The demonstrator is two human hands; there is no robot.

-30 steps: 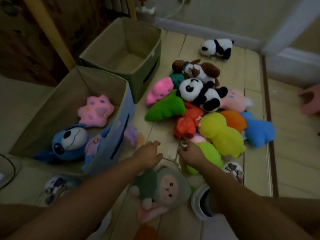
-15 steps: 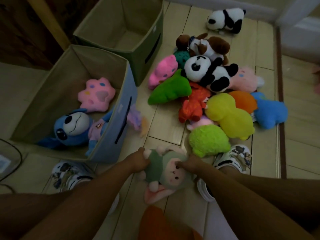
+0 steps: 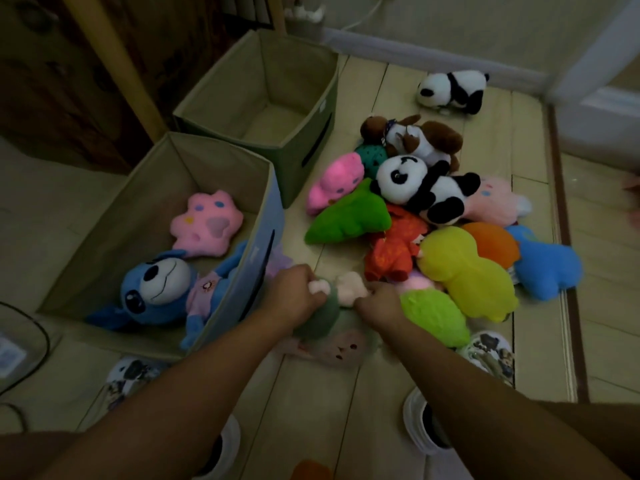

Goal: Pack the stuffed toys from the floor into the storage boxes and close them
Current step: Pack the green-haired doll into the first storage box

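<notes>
A green stuffed toy with a pink face [image 3: 329, 327] hangs upside down between my hands, just above the floor. My left hand [image 3: 294, 292] grips one of its pink limbs and my right hand [image 3: 375, 301] grips the other. To the left stands the blue storage box [image 3: 263, 216], open, holding a blue big-eared toy [image 3: 156, 289] and a pink paw toy [image 3: 207, 223]. Behind it the green storage box [image 3: 322, 109] stands open with nothing visible inside. Several toys lie piled on the floor to the right, among them a panda [image 3: 422, 188], a green toy [image 3: 349, 216] and a yellow toy [image 3: 464, 271].
A small panda [image 3: 450, 91] lies apart near the far wall. A lime toy [image 3: 433, 317] and a blue toy [image 3: 543, 265] edge the pile. My patterned shoes [image 3: 488, 355] stand beside my arms. A dark wooden cabinet [image 3: 69, 64] rises at the left, and a cable [image 3: 31, 337] loops at the lower left.
Both hands reached down to the green toy, took hold of its limbs and lifted it, so it now hangs face down between them. The view tilted back up.
</notes>
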